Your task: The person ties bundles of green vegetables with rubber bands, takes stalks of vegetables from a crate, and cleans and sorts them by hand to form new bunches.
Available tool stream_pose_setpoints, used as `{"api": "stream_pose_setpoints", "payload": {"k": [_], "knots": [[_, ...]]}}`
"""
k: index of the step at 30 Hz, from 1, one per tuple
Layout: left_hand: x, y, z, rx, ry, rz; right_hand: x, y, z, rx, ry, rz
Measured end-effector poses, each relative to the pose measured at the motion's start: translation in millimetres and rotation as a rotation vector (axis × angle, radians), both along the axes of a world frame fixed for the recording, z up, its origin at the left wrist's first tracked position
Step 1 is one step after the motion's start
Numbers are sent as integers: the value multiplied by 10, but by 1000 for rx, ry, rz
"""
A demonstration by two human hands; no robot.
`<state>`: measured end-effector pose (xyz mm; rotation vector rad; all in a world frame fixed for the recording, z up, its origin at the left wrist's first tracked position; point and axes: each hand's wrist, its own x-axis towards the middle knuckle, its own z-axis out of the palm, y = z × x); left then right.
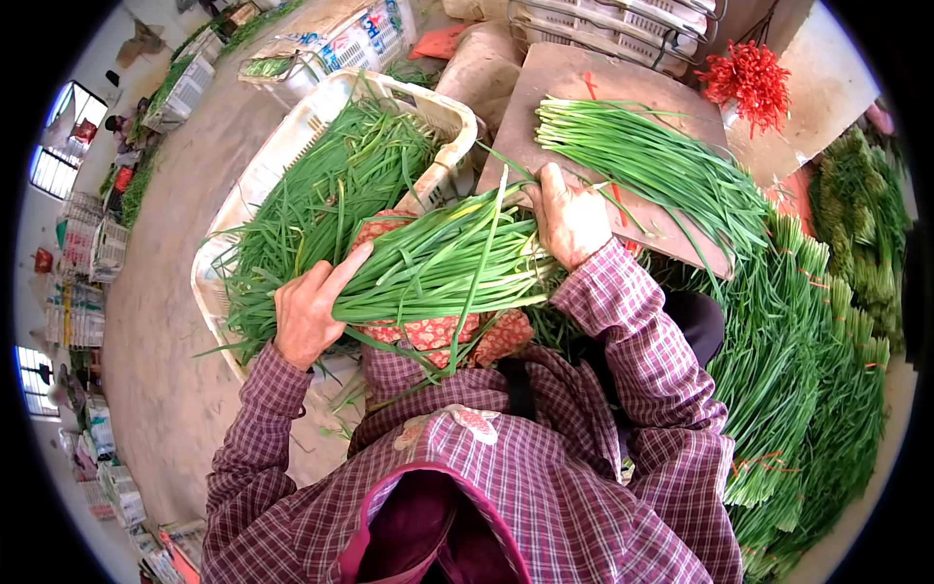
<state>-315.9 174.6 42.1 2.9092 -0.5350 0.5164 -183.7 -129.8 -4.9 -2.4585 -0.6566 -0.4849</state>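
A loose bunch of garlic chives (438, 263) lies across my lap, over a red patterned cloth (443, 334). My left hand (311, 304) grips its leafy side, thumb and fingers around the leaves. At the pale stem ends, my right hand (572, 216) is closed, with a few stems between thumb and fingers. One long pale stalk sticks up across the bunch. Just beyond my right hand, a neater bunch of chives (647, 156) rests on a brown board (545, 88), with a red tie (619, 206) lying under it.
A white plastic crate (219, 243) heaped with chives stands at my left. Tied bundles of chives (798, 370) are stacked along my right side. Red ties (747, 83) hang in a cluster beyond the board. More crates (360, 39) stand farther back on the floor.
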Motion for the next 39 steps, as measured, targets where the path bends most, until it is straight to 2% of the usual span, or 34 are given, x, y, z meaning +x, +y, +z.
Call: {"api": "stream_pose_setpoints", "payload": {"k": [4, 5, 6, 8, 9, 10, 12, 14, 16, 19, 22, 24, 27, 28, 30, 32, 34, 35, 39], "knots": [[1, 57, -42, 32, -40, -31, 13, -110, -55, 5, 32, -43], [-19, 164, -118, 7, -73, 1, 113, -304, -170, -75, 39, -138], [-37, 304, -205, -18, -107, 32, 256, -688, -294, -89, -127, -212], [-131, 634, -312, -87, -172, 132, 407, -1495, -363, -64, -162, -438], [-151, 626, -210, -77, -175, 162, 364, -1753, -339, -198, -268, -382], [-182, 607, -121, -64, -174, 192, 291, -1782, -265, -107, -170, -374], [-168, 521, -135, -79, -176, 209, 133, -1560, -149, -202, 155, -321], [-156, 414, -135, -105, -183, 215, -142, -1210, -85, -479, 155, -155], [-186, 338, -105, -100, -66, 272, -259, -1011, -79, -417, -124, 0], [-201, 301, -113, -77, -71, 276, -393, -509, 246, -4, 49, 27], [-186, 293, -116, -70, -87, 269, -519, -72, 340, 156, 44, 91], [-199, 288, -126, -75, -96, 264, -545, 159, 315, 35, 96, 8], [-200, 282, -131, -22, -132, 254, -422, 374, 73, 105, -150, 15], [-199, 279, -130, -8, -139, 250, -339, 375, -79, 105, -151, 15], [-181, 295, -134, 6, -148, 250, -176, 243, -320, -102, -173, -131], [-171, 316, -157, -24, -217, 185, -52, -180, -234, -159, -70, -268], [-155, 314, -159, -16, -221, 183, -110, -423, -57, -77, -25, -228], [-144, 311, -162, -5, -226, 178, -199, -390, 89, 45, -29, -132], [-113, 301, -190, -23, -226, 172, -485, 75, 338, 25, -104, 102]]}}
